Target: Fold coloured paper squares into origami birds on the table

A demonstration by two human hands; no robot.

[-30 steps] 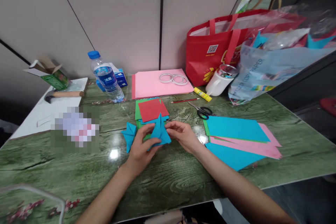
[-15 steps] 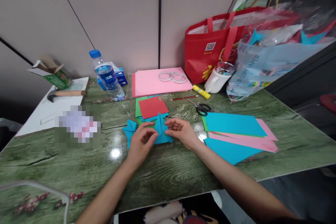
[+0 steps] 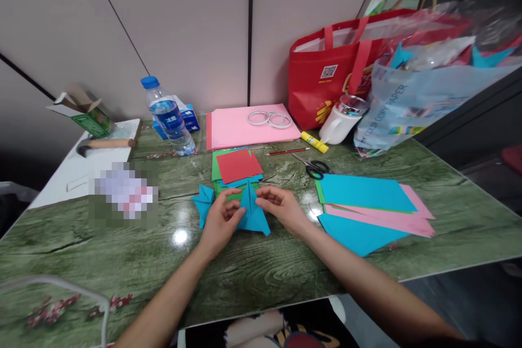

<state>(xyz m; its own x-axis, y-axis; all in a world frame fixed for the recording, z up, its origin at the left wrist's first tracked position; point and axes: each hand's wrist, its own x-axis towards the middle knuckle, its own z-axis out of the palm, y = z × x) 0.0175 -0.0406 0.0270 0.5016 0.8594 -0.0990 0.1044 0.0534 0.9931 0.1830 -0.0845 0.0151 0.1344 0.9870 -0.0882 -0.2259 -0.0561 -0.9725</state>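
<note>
A folded piece of blue paper (image 3: 253, 219), with a tall point at its top and a wide lower part, is between my hands just above the table. My left hand (image 3: 220, 223) pinches its left side, thumb in front and fingers curled behind. On the other side, my right hand (image 3: 283, 209) holds the right edge near the point between thumb and fingers. A second blue folded paper shape (image 3: 204, 204) lies by my left fingers. Behind the held paper is a stack of small squares, with a red square (image 3: 238, 166) on top and green and blue ones under it.
Blue and pink sheets (image 3: 367, 193) lie at the right, below black-handled scissors (image 3: 317, 167), a glue stick (image 3: 315, 142) and a pencil (image 3: 287, 151). Pink paper (image 3: 232, 128) carries tape rolls. Farther off stand a water bottle (image 3: 169, 117), mug (image 3: 340, 122), red bag (image 3: 314, 76) and hammer (image 3: 108, 143).
The held blue paper has tilted, and its lower right corner now reaches further down toward me. Both hands stay on it, almost in place. The view has shifted slightly.
</note>
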